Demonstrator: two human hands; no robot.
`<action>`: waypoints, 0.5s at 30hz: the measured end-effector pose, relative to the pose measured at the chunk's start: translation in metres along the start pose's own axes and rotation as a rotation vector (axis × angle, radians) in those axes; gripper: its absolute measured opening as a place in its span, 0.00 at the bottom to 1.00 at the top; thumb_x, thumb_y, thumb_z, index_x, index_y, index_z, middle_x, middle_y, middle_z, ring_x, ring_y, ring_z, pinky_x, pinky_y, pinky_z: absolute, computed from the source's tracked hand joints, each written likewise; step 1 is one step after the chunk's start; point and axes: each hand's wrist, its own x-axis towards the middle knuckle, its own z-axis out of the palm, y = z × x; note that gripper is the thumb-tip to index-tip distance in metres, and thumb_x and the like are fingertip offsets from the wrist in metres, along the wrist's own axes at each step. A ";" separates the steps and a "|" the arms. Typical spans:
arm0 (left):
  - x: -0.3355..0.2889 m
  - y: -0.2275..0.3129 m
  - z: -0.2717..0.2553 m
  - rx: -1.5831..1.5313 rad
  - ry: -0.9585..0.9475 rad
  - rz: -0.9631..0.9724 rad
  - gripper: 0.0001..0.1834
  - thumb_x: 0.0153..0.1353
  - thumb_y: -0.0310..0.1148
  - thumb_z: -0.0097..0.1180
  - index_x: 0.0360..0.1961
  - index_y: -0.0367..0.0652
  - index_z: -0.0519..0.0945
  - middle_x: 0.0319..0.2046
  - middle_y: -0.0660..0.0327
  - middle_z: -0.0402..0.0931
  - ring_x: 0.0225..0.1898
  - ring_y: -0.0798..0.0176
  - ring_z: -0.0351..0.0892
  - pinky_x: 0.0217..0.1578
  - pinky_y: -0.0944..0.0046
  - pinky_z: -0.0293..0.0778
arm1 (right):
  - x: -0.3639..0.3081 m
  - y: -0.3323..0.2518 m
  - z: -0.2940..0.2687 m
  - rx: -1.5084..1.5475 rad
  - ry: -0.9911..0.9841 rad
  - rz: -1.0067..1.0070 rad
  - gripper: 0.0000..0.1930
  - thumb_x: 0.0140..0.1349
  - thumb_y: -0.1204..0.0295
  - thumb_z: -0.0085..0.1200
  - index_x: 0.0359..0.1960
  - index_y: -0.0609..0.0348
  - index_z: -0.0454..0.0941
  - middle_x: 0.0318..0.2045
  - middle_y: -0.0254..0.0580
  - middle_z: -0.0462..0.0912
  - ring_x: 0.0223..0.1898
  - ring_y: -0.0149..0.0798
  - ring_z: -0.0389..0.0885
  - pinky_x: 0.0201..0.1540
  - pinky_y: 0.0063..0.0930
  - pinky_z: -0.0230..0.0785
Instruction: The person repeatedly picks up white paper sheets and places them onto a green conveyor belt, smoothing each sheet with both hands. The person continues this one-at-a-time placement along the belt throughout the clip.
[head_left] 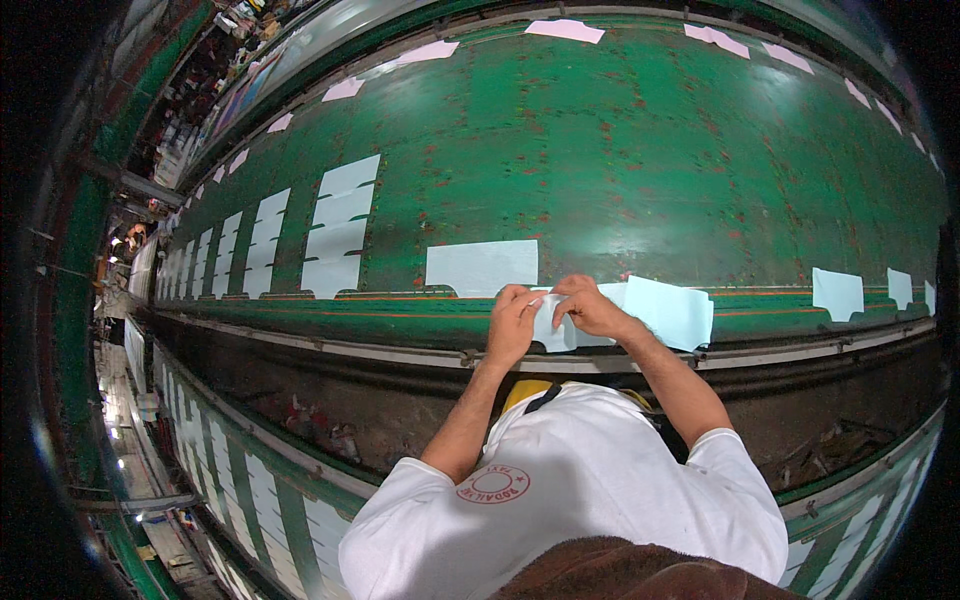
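At the near edge of a long green table, my left hand pinches the left side of a thin pale cut piece that looks like cloth. My right hand bends over the same piece from the right, its fingertips closed on the upper part. Just right of that hand lies a small pile of similar pale blue pieces, overhanging the table's edge. A flat pale piece with a notched lower corner rests on the green surface, beyond and left of my left hand.
Columns of pale pieces run along the table to the left. Single pieces lie at the right, and pinkish ones line the far edge. A metal rail borders the near side. Behind me stands another green table with pieces.
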 end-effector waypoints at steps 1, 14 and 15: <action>0.003 -0.002 -0.011 -0.040 0.042 -0.045 0.10 0.66 0.24 0.61 0.47 0.42 0.88 0.38 0.56 0.77 0.40 0.57 0.78 0.42 0.62 0.74 | 0.008 0.001 0.002 -0.034 -0.040 0.000 0.22 0.48 0.90 0.51 0.32 0.44 0.89 0.49 0.35 0.84 0.58 0.46 0.74 0.70 0.47 0.51; 0.045 -0.143 -0.152 0.087 0.407 -0.190 0.12 0.70 0.24 0.57 0.51 0.43 0.86 0.40 0.54 0.77 0.43 0.55 0.79 0.46 0.61 0.75 | 0.068 -0.009 0.026 0.102 0.138 0.270 0.14 0.61 0.86 0.53 0.42 0.58 0.88 0.38 0.48 0.85 0.40 0.50 0.83 0.45 0.38 0.75; 0.044 -0.155 -0.153 0.043 0.415 -0.192 0.11 0.71 0.27 0.59 0.52 0.39 0.84 0.40 0.57 0.80 0.43 0.60 0.81 0.45 0.63 0.76 | 0.073 -0.008 0.028 0.109 0.203 0.308 0.13 0.62 0.85 0.53 0.42 0.58 0.88 0.38 0.49 0.85 0.40 0.49 0.83 0.45 0.37 0.75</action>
